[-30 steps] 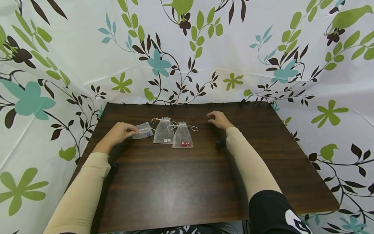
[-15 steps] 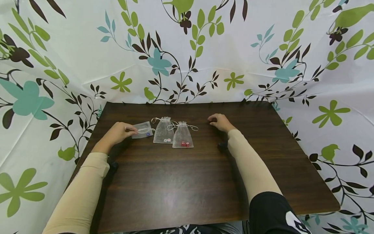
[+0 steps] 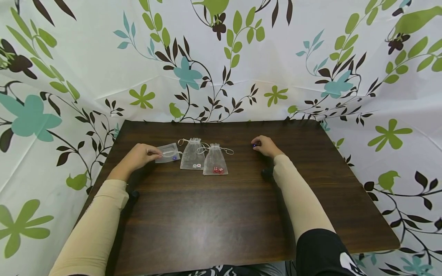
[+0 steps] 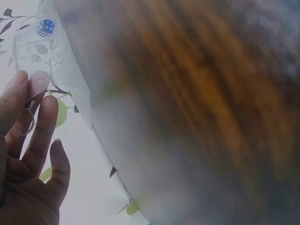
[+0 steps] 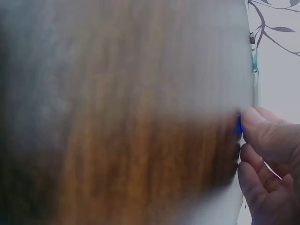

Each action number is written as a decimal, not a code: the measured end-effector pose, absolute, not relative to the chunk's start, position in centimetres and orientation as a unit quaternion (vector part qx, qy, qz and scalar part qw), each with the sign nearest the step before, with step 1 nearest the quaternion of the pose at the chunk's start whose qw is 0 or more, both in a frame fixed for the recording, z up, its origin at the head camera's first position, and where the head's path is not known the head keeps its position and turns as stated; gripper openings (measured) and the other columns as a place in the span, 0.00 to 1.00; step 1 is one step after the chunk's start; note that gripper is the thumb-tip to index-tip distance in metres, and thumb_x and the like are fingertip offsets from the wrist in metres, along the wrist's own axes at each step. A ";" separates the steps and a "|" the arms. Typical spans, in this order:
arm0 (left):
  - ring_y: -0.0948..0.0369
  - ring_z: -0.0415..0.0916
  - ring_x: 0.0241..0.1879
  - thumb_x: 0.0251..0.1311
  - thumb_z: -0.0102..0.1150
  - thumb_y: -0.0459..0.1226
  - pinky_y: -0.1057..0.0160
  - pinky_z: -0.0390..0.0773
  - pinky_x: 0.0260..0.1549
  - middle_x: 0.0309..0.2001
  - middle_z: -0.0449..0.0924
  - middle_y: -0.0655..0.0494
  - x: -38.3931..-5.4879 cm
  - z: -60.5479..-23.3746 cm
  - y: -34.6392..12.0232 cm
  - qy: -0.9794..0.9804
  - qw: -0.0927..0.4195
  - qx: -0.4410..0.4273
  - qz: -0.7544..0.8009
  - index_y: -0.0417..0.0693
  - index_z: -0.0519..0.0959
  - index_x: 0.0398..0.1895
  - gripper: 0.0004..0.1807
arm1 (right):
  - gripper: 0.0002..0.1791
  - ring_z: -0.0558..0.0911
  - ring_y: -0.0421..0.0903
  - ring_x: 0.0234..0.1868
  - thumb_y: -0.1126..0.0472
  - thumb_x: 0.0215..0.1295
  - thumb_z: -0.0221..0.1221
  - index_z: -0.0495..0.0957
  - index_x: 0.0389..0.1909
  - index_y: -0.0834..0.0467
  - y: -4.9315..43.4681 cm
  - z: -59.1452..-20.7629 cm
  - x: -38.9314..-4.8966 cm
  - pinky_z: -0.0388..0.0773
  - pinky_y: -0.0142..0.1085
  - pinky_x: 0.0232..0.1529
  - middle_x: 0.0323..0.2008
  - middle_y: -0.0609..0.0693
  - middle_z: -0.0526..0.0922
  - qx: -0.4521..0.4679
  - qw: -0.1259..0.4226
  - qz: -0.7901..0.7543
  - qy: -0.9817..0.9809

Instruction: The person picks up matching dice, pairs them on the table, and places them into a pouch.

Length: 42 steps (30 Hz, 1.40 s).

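Observation:
My left hand [image 3: 141,156] pinches one end of a small sheer drawstring pouch [image 3: 168,150] at the table's far left. A blue die [image 4: 45,28] with white pips shows through this pouch. In the head view my right hand [image 3: 267,146] is over the right-centre of the table, pinching a second blue die [image 3: 254,145] between thumb and fingers. Only an edge of that die shows in the right wrist view. Between the hands lie two more sheer pouches, one [image 3: 190,153] with white dice and one [image 3: 215,158] with red dice.
The dark wooden table [image 3: 207,214] ends at a patterned cloth [image 3: 221,76] hanging behind it and along the sides. White cords [image 3: 228,151] from the two middle pouches lie loose and overlap.
My right hand has shifted slightly to the right and nearer to me, and a blue die now shows at its fingertips. My left hand and the pouches have hardly moved.

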<state>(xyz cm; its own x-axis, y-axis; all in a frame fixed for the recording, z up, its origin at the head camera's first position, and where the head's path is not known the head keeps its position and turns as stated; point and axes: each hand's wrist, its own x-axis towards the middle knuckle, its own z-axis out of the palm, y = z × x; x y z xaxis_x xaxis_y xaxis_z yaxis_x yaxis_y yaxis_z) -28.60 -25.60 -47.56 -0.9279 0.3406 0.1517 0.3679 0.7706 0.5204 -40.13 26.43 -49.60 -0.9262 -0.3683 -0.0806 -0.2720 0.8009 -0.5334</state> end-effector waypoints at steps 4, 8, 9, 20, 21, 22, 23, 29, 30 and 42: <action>0.52 0.85 0.38 0.62 0.69 0.33 0.49 0.81 0.38 0.42 0.89 0.46 -28.5 -47.6 -25.6 -0.941 0.024 -0.189 -0.281 0.44 0.90 0.38 0.04 | 0.12 0.77 0.58 0.54 0.69 0.71 0.60 0.81 0.53 0.65 26.4 -49.8 -40.2 0.74 0.52 0.56 0.53 0.63 0.78 -0.175 0.080 -0.266 0.945; 0.51 0.85 0.39 0.62 0.69 0.33 0.49 0.81 0.39 0.42 0.89 0.47 -28.4 -47.6 -25.7 -0.940 0.024 -0.190 -0.281 0.45 0.90 0.37 0.03 | 0.11 0.78 0.58 0.53 0.71 0.72 0.58 0.82 0.52 0.65 26.3 -49.8 -40.1 0.74 0.51 0.55 0.53 0.63 0.79 -0.178 0.075 -0.264 0.945; 0.51 0.85 0.39 0.62 0.69 0.33 0.49 0.81 0.39 0.42 0.89 0.47 -28.4 -47.6 -25.7 -0.940 0.024 -0.190 -0.282 0.45 0.90 0.37 0.03 | 0.12 0.78 0.58 0.52 0.71 0.72 0.57 0.82 0.52 0.65 26.2 -49.8 -40.1 0.74 0.51 0.54 0.53 0.63 0.79 -0.178 0.074 -0.265 0.945; 0.53 0.84 0.37 0.62 0.70 0.32 0.52 0.81 0.36 0.43 0.88 0.45 -28.3 -47.4 -25.5 -0.938 0.026 -0.191 -0.287 0.44 0.90 0.37 0.03 | 0.13 0.79 0.57 0.51 0.73 0.71 0.57 0.82 0.52 0.66 25.5 -49.7 -40.0 0.76 0.50 0.54 0.50 0.62 0.82 -0.183 0.065 -0.282 0.939; 0.53 0.84 0.37 0.62 0.70 0.32 0.52 0.81 0.36 0.43 0.88 0.45 -28.3 -47.4 -25.6 -0.938 0.026 -0.191 -0.288 0.44 0.90 0.37 0.03 | 0.13 0.80 0.57 0.51 0.73 0.70 0.57 0.83 0.52 0.66 25.4 -49.6 -40.0 0.76 0.50 0.54 0.50 0.62 0.83 -0.185 0.063 -0.283 0.939; 0.52 0.84 0.38 0.62 0.70 0.32 0.52 0.81 0.36 0.43 0.88 0.45 -28.3 -47.4 -25.6 -0.938 0.027 -0.191 -0.288 0.44 0.90 0.37 0.03 | 0.13 0.80 0.57 0.50 0.74 0.70 0.57 0.83 0.52 0.66 25.2 -49.5 -40.0 0.76 0.50 0.54 0.49 0.63 0.83 -0.188 0.061 -0.283 0.938; 0.52 0.85 0.38 0.62 0.70 0.32 0.52 0.81 0.36 0.43 0.88 0.45 -28.3 -47.4 -25.6 -0.938 0.027 -0.191 -0.288 0.44 0.90 0.37 0.03 | 0.13 0.79 0.57 0.50 0.74 0.70 0.57 0.83 0.52 0.66 25.1 -49.4 -40.0 0.76 0.50 0.53 0.49 0.63 0.83 -0.190 0.060 -0.283 0.938; 0.52 0.85 0.38 0.62 0.70 0.32 0.52 0.81 0.37 0.42 0.88 0.46 -28.2 -47.6 -25.6 -0.939 0.025 -0.191 -0.286 0.45 0.90 0.37 0.03 | 0.14 0.80 0.57 0.50 0.74 0.70 0.56 0.82 0.52 0.68 24.0 -48.8 -40.1 0.76 0.49 0.53 0.49 0.63 0.83 -0.198 0.059 -0.286 0.936; 0.52 0.85 0.38 0.62 0.70 0.32 0.52 0.81 0.37 0.42 0.88 0.46 -28.2 -47.6 -25.6 -0.939 0.026 -0.191 -0.286 0.45 0.90 0.37 0.03 | 0.14 0.80 0.57 0.50 0.74 0.70 0.56 0.82 0.52 0.68 23.9 -48.7 -40.2 0.76 0.49 0.53 0.49 0.63 0.83 -0.198 0.059 -0.287 0.935; 0.55 0.84 0.36 0.61 0.70 0.32 0.54 0.81 0.35 0.40 0.89 0.47 -28.1 -47.4 -25.5 -0.938 0.026 -0.197 -0.286 0.44 0.90 0.36 0.03 | 0.14 0.80 0.57 0.49 0.75 0.67 0.58 0.83 0.51 0.69 22.2 -47.2 -40.6 0.75 0.50 0.55 0.47 0.63 0.84 -0.230 0.021 -0.283 0.931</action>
<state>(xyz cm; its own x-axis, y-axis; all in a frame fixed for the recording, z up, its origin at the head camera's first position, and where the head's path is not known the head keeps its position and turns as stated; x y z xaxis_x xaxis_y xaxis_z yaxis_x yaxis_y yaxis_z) -28.10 -25.54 -47.40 -0.9212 0.3537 0.1621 0.3840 0.7593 0.5254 -40.59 22.17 -47.25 -0.8935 -0.4397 0.0911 -0.4159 0.7339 -0.5371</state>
